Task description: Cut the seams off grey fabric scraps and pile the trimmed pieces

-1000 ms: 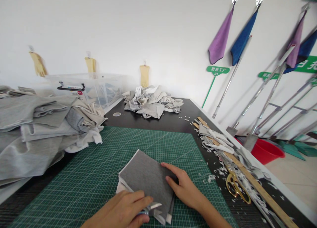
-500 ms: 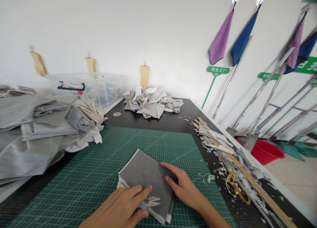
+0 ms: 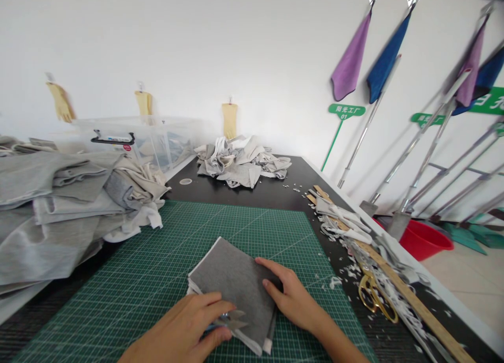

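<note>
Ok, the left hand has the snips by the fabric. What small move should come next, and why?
Probably snip along the stack's near edge. The left hand holds the small snips right at that edge of the gray fabric stack, while the right hand presses the stack onto the green cutting mat, so it looks steady.

Hands [image 3: 291, 294]: room fwd over cutting mat [image 3: 244, 231], fabric pile [image 3: 79, 195] L, scissors [image 3: 372, 297] R
</note>
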`<act>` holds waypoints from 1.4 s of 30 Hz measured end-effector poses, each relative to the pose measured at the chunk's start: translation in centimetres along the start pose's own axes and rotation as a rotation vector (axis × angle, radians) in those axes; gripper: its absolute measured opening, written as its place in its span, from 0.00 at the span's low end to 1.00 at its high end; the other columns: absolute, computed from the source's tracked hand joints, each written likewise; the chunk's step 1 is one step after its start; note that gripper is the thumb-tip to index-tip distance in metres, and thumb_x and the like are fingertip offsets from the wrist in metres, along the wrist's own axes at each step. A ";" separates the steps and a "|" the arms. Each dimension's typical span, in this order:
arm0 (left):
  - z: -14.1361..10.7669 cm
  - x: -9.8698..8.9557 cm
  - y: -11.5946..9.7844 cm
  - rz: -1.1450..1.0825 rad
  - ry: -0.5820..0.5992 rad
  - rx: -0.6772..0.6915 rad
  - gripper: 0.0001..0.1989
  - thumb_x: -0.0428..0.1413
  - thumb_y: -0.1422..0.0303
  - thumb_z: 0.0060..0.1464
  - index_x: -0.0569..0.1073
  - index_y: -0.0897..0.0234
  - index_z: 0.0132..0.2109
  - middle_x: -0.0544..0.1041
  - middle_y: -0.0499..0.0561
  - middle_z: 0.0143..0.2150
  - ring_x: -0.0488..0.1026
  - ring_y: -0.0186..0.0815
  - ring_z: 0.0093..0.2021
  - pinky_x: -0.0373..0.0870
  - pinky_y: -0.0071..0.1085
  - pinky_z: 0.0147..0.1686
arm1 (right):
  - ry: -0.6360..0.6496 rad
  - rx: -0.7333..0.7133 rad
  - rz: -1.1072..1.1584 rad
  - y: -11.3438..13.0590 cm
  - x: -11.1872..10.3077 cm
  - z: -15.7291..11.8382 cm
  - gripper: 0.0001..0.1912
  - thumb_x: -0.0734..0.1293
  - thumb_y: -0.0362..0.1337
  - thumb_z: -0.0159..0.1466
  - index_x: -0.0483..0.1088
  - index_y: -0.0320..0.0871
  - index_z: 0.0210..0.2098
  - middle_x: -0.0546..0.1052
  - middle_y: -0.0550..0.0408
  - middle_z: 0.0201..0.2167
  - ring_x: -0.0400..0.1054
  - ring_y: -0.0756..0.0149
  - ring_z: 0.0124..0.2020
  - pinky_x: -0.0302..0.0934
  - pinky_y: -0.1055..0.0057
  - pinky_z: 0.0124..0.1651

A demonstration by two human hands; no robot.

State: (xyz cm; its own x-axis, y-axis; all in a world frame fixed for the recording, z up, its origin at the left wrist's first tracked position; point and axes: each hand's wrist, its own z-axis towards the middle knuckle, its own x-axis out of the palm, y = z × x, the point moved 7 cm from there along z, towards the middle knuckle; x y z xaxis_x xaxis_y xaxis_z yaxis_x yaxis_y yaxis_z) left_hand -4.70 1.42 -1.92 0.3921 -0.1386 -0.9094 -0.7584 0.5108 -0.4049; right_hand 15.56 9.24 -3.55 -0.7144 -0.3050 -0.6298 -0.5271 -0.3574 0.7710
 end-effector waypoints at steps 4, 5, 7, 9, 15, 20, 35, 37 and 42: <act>0.2 0.5 0.2 -0.020 0.009 0.023 0.16 0.55 0.62 0.62 0.69 0.51 0.57 0.76 0.47 0.52 0.76 0.37 0.47 0.73 0.33 0.48 | 0.000 -0.008 0.014 0.1 0.0 0.0 0.23 0.61 0.37 0.66 0.64 0.48 0.61 0.68 0.53 0.61 0.61 0.59 0.62 0.51 0.54 0.66; 0.2 0.6 0.2 -0.009 -0.001 0.031 0.17 0.55 0.62 0.62 0.69 0.52 0.57 0.76 0.48 0.52 0.77 0.37 0.46 0.74 0.32 0.47 | 0.001 -0.007 0.015 0.0 0.1 0.0 0.23 0.61 0.37 0.66 0.64 0.48 0.61 0.68 0.53 0.61 0.61 0.58 0.62 0.51 0.54 0.66; 0.2 0.7 0.4 0.032 -0.024 0.049 0.18 0.54 0.62 0.62 0.68 0.52 0.59 0.76 0.48 0.52 0.77 0.38 0.45 0.74 0.32 0.45 | 0.000 -0.001 0.013 -0.1 0.1 0.0 0.23 0.61 0.38 0.66 0.64 0.48 0.61 0.68 0.53 0.61 0.61 0.58 0.62 0.52 0.54 0.66; 0.1 0.7 0.5 0.084 -0.046 0.069 0.19 0.54 0.60 0.63 0.66 0.53 0.60 0.77 0.49 0.52 0.77 0.39 0.44 0.75 0.33 0.45 | -0.001 0.004 0.008 -0.2 0.1 0.0 0.23 0.61 0.38 0.66 0.64 0.49 0.61 0.68 0.53 0.61 0.61 0.58 0.62 0.52 0.55 0.66; 0.2 0.6 0.1 0.209 -0.073 0.122 0.17 0.50 0.61 0.65 0.65 0.56 0.59 0.77 0.50 0.50 0.78 0.38 0.39 0.76 0.33 0.40 | 0.002 -0.005 0.001 -0.1 0.1 0.0 0.23 0.61 0.37 0.66 0.64 0.49 0.61 0.68 0.55 0.61 0.61 0.60 0.62 0.52 0.57 0.66; 0.3 0.5 -0.4 0.282 -0.073 0.146 0.14 0.46 0.64 0.67 0.66 0.59 0.57 0.78 0.51 0.46 0.78 0.38 0.37 0.77 0.34 0.36 | -0.001 0.002 -0.001 -0.2 0.0 0.0 0.23 0.61 0.38 0.66 0.63 0.49 0.61 0.68 0.55 0.61 0.60 0.59 0.63 0.51 0.56 0.66; 0.2 0.8 0.4 0.249 -0.040 0.096 0.16 0.44 0.60 0.68 0.66 0.57 0.57 0.78 0.51 0.48 0.78 0.40 0.40 0.77 0.36 0.40 | 0.010 0.003 -0.017 -0.4 0.2 0.0 0.23 0.61 0.37 0.66 0.63 0.50 0.61 0.68 0.56 0.61 0.60 0.61 0.63 0.51 0.58 0.67; 0.3 0.7 0.3 0.240 -0.011 0.084 0.15 0.43 0.62 0.68 0.68 0.58 0.56 0.78 0.51 0.47 0.78 0.40 0.40 0.77 0.37 0.40 | 0.010 0.000 -0.018 -0.4 0.2 0.0 0.23 0.61 0.37 0.66 0.63 0.51 0.61 0.68 0.57 0.62 0.60 0.62 0.63 0.51 0.58 0.67; 0.4 0.4 0.1 0.249 -0.042 0.098 0.17 0.44 0.60 0.68 0.64 0.58 0.59 0.77 0.51 0.50 0.78 0.41 0.41 0.78 0.38 0.39 | 0.010 -0.004 -0.014 -0.3 0.1 0.0 0.23 0.61 0.37 0.66 0.63 0.50 0.61 0.68 0.55 0.61 0.60 0.60 0.63 0.51 0.57 0.66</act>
State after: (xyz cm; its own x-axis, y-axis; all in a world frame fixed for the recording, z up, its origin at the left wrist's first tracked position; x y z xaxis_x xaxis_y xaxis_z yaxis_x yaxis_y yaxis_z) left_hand -4.42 1.77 -2.26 0.2224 0.0359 -0.9743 -0.7809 0.6049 -0.1559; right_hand 15.60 9.32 -3.84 -0.7023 -0.3092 -0.6412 -0.5350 -0.3649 0.7620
